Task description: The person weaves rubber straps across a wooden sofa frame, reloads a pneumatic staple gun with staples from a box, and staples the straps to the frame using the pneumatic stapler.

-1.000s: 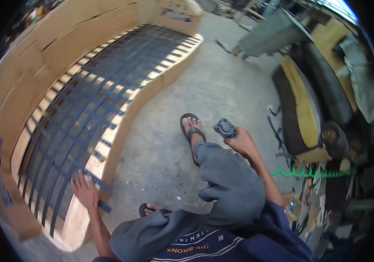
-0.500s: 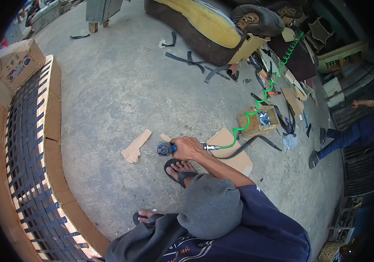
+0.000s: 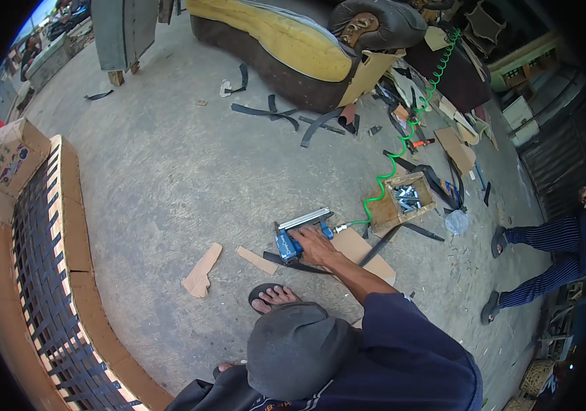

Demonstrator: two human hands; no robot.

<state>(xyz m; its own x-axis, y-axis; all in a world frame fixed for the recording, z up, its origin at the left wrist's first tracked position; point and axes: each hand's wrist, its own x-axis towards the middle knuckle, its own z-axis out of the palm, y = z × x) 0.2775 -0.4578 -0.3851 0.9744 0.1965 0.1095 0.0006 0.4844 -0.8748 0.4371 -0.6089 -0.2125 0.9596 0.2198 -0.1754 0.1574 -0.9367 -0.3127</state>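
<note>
My right hand (image 3: 315, 245) is wrapped round a blue pneumatic staple gun (image 3: 286, 245) with a long silver magazine, which is turned on its side low over the floor. I cannot tell whether the gun touches the ground. From its metal fitting, a green coiled air hose (image 3: 381, 185) runs off to the upper right. Close by, a dark strap (image 3: 310, 268) and a piece of cardboard (image 3: 368, 255) lie on the concrete. Left of the gun are two small cardboard scraps, one narrow (image 3: 257, 260) and one wider (image 3: 202, 271). My left hand is out of view.
To my left stands a frame with woven dark webbing (image 3: 45, 274) and cardboard sides. A wooden box of metal pieces (image 3: 408, 197) sits to the right, near scattered straps and scraps. An upholstered sofa (image 3: 272, 58) lies ahead. Another person's striped legs (image 3: 543, 235) are at far right.
My right hand has moved to the right, away from my foot, and the staple gun has turned so its side and magazine show. My view has shifted, and the other person's two legs now show.
</note>
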